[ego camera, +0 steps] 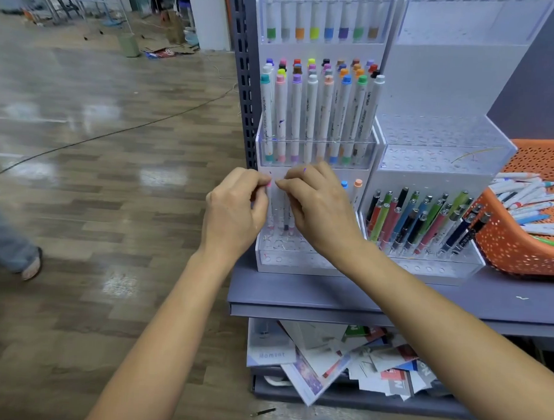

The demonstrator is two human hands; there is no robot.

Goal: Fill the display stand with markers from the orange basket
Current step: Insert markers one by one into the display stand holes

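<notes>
Head view: pink-capped marker (268, 184) is pinched at the cap by left hand (237, 207), fingers curled tight. Just right of it, a second marker (286, 215) is pinched near its top by right hand (320, 209). Both are held upright over the left holes of the display stand (298, 265) bottom tier, mostly unfilled. Loose markers (523, 197) are seen in orange basket (523, 255), far right. Tips should be lined up with holes, pushed straight down until seated, released one at a time.
</notes>
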